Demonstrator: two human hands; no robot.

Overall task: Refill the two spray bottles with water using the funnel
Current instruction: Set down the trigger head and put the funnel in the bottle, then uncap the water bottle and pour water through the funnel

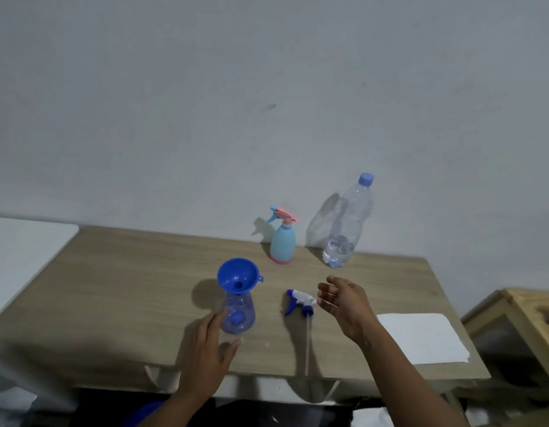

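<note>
The left hand [205,349] reaches forward from the near table edge, fingers nearly straight and close together, thumb spread wide, cupping the base of the clear spray bottle [238,317]; whether it touches cannot be told. A blue funnel [236,274] sits in that bottle's neck. The right hand [344,303] hovers palm-left, fingers loosely curled and slightly apart, holding nothing, just beside the removed trigger sprayer [299,300] lying on the wooden table [128,272]. The pink-and-blue spray bottle [282,241] and the water bottle [347,223] stand by the wall.
</note>
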